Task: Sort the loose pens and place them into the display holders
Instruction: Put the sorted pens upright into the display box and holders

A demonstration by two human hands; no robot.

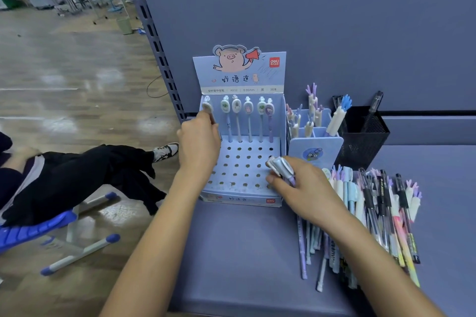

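— Five pens stand in the back row of the display holder, mid-frame. The left hand?
— Pinching a sixth pen at that row's left end. Keep it upright, find the hole, press straight down.
— The right hand?
— Wrapped round a few spare pens at the holder's lower right; loose pens lie on the counter, right.

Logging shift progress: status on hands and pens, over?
Left hand pinches one oval-topped pen at the display box back-left corner. Right hand grips a pen bunch. Loose pile lies at right; most holes empty.
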